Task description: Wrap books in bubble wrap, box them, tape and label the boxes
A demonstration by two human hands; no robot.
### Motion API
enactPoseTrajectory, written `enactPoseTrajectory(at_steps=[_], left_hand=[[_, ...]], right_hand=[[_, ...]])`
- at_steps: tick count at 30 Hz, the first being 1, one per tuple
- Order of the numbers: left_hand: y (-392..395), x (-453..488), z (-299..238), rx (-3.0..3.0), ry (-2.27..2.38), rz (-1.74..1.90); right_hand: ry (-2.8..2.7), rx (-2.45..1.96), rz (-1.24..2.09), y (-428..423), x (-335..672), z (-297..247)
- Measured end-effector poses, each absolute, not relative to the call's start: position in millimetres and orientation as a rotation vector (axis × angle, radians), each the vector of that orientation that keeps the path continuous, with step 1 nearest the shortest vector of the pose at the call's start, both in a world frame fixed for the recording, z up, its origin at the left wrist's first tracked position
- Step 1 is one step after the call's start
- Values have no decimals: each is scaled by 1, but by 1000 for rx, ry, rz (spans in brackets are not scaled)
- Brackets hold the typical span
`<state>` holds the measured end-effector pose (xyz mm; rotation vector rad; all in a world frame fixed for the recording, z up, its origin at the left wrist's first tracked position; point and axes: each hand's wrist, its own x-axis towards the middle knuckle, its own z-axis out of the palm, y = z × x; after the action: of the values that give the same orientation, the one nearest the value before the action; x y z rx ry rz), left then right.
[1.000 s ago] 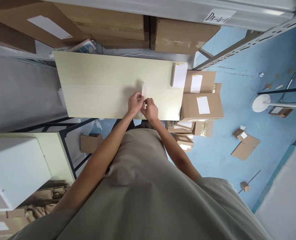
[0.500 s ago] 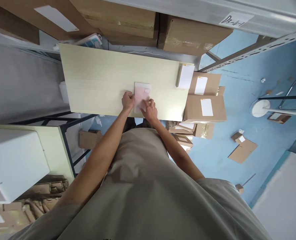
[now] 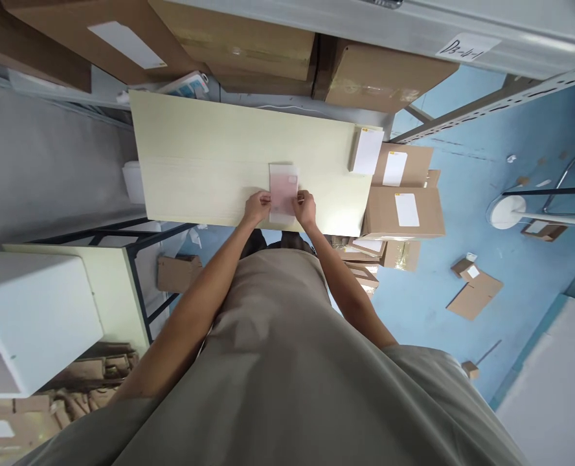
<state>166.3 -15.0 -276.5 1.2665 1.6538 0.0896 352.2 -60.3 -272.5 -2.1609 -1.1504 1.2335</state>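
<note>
A flat pink packet [image 3: 283, 184], apparently in a clear sleeve, is near the front edge of the pale worktable [image 3: 195, 149]. My left hand [image 3: 258, 207] pinches its left side, fingers bent together. On the opposite side, my right hand [image 3: 305, 208] grips the right edge between thumb and fingers. A small pale rectangle shows near the packet's upper right corner. Whether the packet rests fully on the tabletop or is slightly lifted, I cannot tell.
A white box [image 3: 368, 151] stands at the table's right end. Labelled cartons [image 3: 404, 212] are stacked beyond that end. Large cardboard boxes [image 3: 253, 48] fill the metal shelf [image 3: 520, 55] behind. At lower left is a white cabinet [image 3: 39, 310].
My right hand has moved from lying over the packet's face to its right edge, where it now grips. The left hand still holds the left side. The view has shifted slightly.
</note>
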Motion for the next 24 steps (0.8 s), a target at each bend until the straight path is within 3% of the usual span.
enactPoseTrajectory(at_steps=[4, 11, 24], left_hand=[[-10, 162, -260, 1398, 1611, -1], [-5, 132, -224, 1424, 1610, 249], [33, 65, -243, 1189, 1635, 141]], right_hand=[[-1232, -2160, 1133, -59, 331, -248], [-1371, -1960, 1141, -52, 289, -217], [-982, -2406, 1204, -25, 236, -233]])
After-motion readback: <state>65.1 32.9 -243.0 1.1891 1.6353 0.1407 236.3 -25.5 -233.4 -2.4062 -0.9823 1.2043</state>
